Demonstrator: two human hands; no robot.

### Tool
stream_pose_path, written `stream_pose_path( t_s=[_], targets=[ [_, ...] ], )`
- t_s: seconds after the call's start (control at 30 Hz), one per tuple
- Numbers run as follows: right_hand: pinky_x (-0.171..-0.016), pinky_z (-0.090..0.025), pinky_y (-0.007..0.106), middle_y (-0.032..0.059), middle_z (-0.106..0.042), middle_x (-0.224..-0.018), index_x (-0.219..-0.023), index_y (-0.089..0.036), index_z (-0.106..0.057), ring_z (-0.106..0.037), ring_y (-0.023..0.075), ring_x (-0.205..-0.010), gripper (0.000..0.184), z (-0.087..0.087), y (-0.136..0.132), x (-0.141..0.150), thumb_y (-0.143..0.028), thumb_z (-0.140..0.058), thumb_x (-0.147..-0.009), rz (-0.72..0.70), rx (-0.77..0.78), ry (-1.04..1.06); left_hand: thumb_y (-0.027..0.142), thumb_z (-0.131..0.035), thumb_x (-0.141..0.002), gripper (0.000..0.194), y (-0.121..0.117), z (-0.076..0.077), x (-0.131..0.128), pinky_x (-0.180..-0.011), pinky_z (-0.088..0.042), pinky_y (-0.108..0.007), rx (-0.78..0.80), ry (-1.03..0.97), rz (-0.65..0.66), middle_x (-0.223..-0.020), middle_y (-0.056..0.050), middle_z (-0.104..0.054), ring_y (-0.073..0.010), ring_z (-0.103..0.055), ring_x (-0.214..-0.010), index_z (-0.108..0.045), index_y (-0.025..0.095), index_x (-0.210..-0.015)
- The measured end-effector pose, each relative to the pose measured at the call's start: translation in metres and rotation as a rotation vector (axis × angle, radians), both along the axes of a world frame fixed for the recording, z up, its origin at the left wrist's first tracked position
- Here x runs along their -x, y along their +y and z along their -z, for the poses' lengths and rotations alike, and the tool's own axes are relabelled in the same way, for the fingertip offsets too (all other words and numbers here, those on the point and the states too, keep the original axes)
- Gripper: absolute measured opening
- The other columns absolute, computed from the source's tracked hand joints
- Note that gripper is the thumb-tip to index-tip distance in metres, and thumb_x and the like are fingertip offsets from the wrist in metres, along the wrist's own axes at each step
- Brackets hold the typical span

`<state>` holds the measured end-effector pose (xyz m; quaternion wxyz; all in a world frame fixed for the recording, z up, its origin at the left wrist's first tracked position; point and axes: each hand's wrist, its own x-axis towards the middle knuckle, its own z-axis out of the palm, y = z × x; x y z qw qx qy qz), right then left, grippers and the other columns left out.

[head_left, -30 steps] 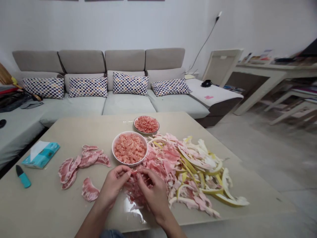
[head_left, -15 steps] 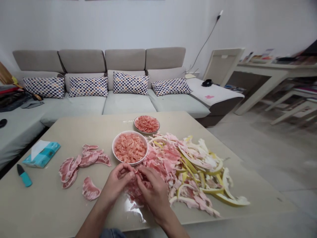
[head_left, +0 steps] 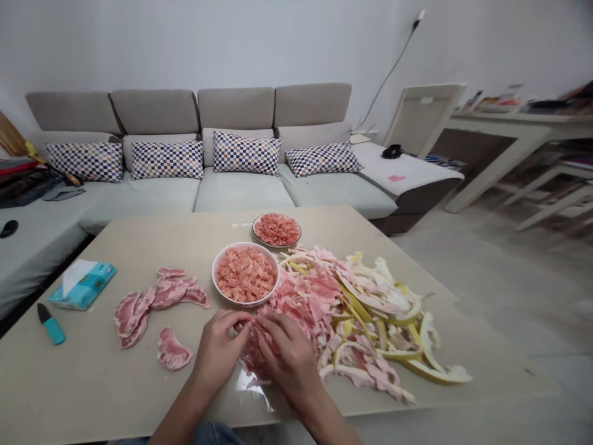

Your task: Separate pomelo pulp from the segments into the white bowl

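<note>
Just below the white bowl, my left hand [head_left: 218,347] and my right hand [head_left: 288,351] meet, fingertips pinched around a small pink piece of pomelo, mostly hidden by the fingers. Heaped pomelo flesh fills the white bowl [head_left: 245,274]. Under and beside my right hand spreads a pile of pink membranes [head_left: 311,295], running into thick yellow-and-white peel [head_left: 403,353]. Several unpeeled pomelo segments [head_left: 174,295] lie to the left, with a single segment [head_left: 173,350] closer to my left hand.
A dark-rimmed plate [head_left: 277,230] of pomelo flesh stands behind the bowl. On the table's left are a blue tissue pack [head_left: 84,285] and a small knife [head_left: 52,326] with a turquoise handle. Beyond the table [head_left: 139,241] runs a grey sofa [head_left: 241,190] with patterned cushions.
Both hands stay together at the same spot below the bowl, with fingertips slightly shifted. The whole view has moved a little; the bowl, plate and segments lie as before.
</note>
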<state>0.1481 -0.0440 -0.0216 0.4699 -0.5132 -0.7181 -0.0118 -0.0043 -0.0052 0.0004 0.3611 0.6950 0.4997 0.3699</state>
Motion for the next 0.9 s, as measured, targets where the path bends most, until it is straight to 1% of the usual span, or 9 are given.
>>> stream_pose_path(
  t_s=[0.1, 0.2, 0.4, 0.53, 0.6, 0.67, 0.77, 0.83, 0.9],
  targets=[
    [-0.081, -0.057, 0.036, 0.0127, -0.069, -0.101, -0.106, -0.017, -0.066, -0.067, 0.0236, -0.094, 0.021, 0.003, 0.000, -0.001, -0.013, -0.055, -0.089, 0.011, 0.010, 0.026, 0.025, -0.062, -0.081, 0.013, 0.003, 0.003, 0.001, -0.072, -0.045, -0.028, 0.097, -0.094, 0.010, -0.085, -0.004, -0.073, -0.0193, -0.063, -0.078, -0.074, 0.021, -0.084],
    [-0.083, -0.057, 0.037, 0.0121, -0.069, -0.103, -0.107, -0.018, -0.066, -0.067, 0.0236, -0.096, 0.022, 0.004, 0.000, -0.001, -0.014, -0.057, -0.088, 0.008, 0.024, 0.062, 0.027, -0.062, -0.081, 0.014, 0.005, 0.005, 0.002, -0.071, -0.047, -0.027, 0.147, -0.148, 0.037, -0.086, -0.005, -0.073, -0.0199, -0.065, -0.080, -0.073, 0.020, -0.084],
    [-0.079, -0.057, 0.033, 0.0086, -0.070, -0.097, -0.102, -0.020, -0.070, -0.067, 0.0203, -0.090, 0.018, -0.011, 0.000, -0.001, -0.016, -0.061, -0.087, -0.088, 0.137, 0.257, 0.031, -0.062, -0.081, 0.016, 0.005, -0.001, 0.002, -0.074, -0.049, -0.027, 0.218, -0.251, 0.120, -0.083, -0.006, -0.073, -0.0200, -0.066, -0.079, -0.070, 0.017, -0.082],
    [-0.077, -0.056, 0.034, 0.0081, -0.072, -0.093, -0.092, -0.021, -0.074, -0.067, 0.0221, -0.087, 0.011, -0.021, 0.001, -0.007, -0.025, -0.068, -0.083, -0.118, 0.286, 0.444, 0.033, -0.065, -0.081, 0.017, 0.003, -0.007, 0.002, -0.076, -0.048, -0.027, 0.307, -0.367, 0.204, -0.085, -0.005, -0.072, -0.0201, -0.065, -0.082, -0.070, 0.017, -0.085],
    [-0.078, -0.055, 0.035, 0.0082, -0.073, -0.091, -0.086, -0.020, -0.075, -0.068, 0.0229, -0.086, 0.014, -0.022, 0.003, -0.012, -0.032, -0.067, -0.084, -0.140, 0.411, 0.558, 0.033, -0.067, -0.080, 0.018, 0.002, -0.008, 0.002, -0.077, -0.047, -0.027, 0.340, -0.394, 0.209, -0.086, -0.005, -0.071, -0.0198, -0.064, -0.083, -0.070, 0.017, -0.086],
    [-0.077, -0.054, 0.034, 0.0076, -0.074, -0.087, -0.084, -0.019, -0.075, -0.068, 0.0224, -0.083, 0.021, -0.018, 0.005, -0.017, -0.039, -0.068, -0.083, -0.170, 0.547, 0.691, 0.033, -0.067, -0.080, 0.019, 0.002, -0.007, 0.002, -0.075, -0.046, -0.027, 0.363, -0.388, 0.208, -0.086, -0.005, -0.070, -0.0191, -0.062, -0.082, -0.070, 0.017, -0.088],
    [-0.068, -0.053, 0.029, 0.0045, -0.073, -0.079, -0.084, -0.017, -0.074, -0.066, 0.0182, -0.072, 0.028, -0.008, 0.009, -0.022, -0.044, -0.071, -0.080, -0.225, 0.704, 0.897, 0.034, -0.066, -0.081, 0.019, 0.003, -0.006, 0.001, -0.072, -0.045, -0.025, 0.380, -0.370, 0.219, -0.086, -0.005, -0.069, -0.0184, -0.061, -0.080, -0.069, 0.016, -0.088],
    [-0.065, -0.052, 0.027, 0.0031, -0.071, -0.078, -0.086, -0.017, -0.073, -0.064, 0.0158, -0.067, 0.029, -0.001, 0.010, -0.023, -0.045, -0.071, -0.080, -0.265, 0.767, 0.996, 0.034, -0.065, -0.081, 0.020, 0.004, -0.006, 0.001, -0.073, -0.044, -0.025, 0.380, -0.361, 0.212, -0.087, -0.005, -0.069, -0.0185, -0.061, -0.081, -0.068, 0.016, -0.088],
    [-0.066, -0.052, 0.028, 0.0037, -0.071, -0.082, -0.089, -0.017, -0.073, -0.064, 0.0161, -0.069, 0.029, 0.002, 0.010, -0.022, -0.044, -0.071, -0.080, -0.272, 0.775, 1.021, 0.034, -0.065, -0.082, 0.020, 0.005, -0.006, 0.001, -0.073, -0.044, -0.025, 0.381, -0.351, 0.194, -0.086, -0.005, -0.069, -0.0184, -0.061, -0.081, -0.068, 0.016, -0.088]
  ],
)
